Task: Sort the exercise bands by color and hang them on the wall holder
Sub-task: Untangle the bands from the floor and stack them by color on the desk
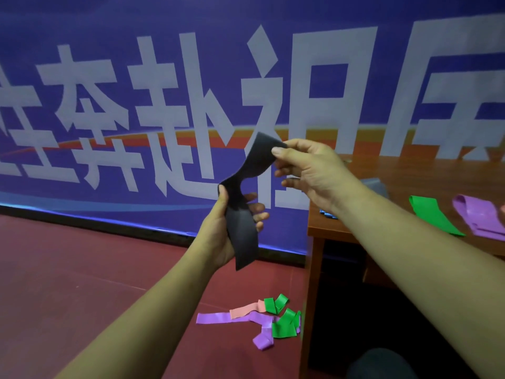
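Black band (250, 198) twists between both gripping hands (308, 170).

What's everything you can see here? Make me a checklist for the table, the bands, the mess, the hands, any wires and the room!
Surface: wooden table on the right; red floor.
Job's things: black band held in the air; green band, purple band and grey band lie on the table; holder not in view.
Clutter: heap of purple, pink and green bands on the floor beside the table.
Grippers: left hand grips the black band's lower part; right hand pinches its top end.
Cables: nothing seen.
Surroundings: blue banner with big white characters behind.
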Tool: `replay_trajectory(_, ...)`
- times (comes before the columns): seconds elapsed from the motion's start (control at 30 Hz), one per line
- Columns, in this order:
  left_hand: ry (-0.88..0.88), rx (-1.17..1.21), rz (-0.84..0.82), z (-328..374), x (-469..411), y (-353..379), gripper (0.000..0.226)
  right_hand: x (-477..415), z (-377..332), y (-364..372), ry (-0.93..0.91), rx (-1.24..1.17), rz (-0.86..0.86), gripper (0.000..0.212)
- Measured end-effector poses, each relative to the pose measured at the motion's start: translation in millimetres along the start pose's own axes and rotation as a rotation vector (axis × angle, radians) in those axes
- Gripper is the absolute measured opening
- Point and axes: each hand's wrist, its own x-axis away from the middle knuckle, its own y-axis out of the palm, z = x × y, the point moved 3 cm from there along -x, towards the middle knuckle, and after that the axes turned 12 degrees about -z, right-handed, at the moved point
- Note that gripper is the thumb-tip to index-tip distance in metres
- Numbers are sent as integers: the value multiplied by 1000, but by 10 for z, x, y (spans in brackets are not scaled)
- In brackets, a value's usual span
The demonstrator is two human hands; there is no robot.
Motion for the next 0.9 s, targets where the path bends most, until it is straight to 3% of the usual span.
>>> replay_trajectory(0.1,-34,-62,15,-29,-9,16,53,1,-12,-25,-11,60,38,13)
replay_trajectory(0.3,-178,-587,-46,-111,36,-15,30,-72,-189,-45,5,127,139,5)
replay_trajectory(0.43,-112,-543,-152,-152,-17,22,41,-103,-156,-19,76,17,176,7)
replay_trajectory(0.57,-103,-521,-123,-227,-20,119,50,-137,-67,40,121,-261,163,11)
replay_trajectory(0.67,-96,-725,-126,-248,-20,116,59,-150,-18,50,125,-422,156,4)
replay_trajectory(0.73,-80,-810,-93,-249,-22,89,52,-152,-5,43,122,-482,146,3)
replay_trajectory(0.9,24,-636,3,-165,-19,-43,27,-88,-14,-49,141,-601,176,7)
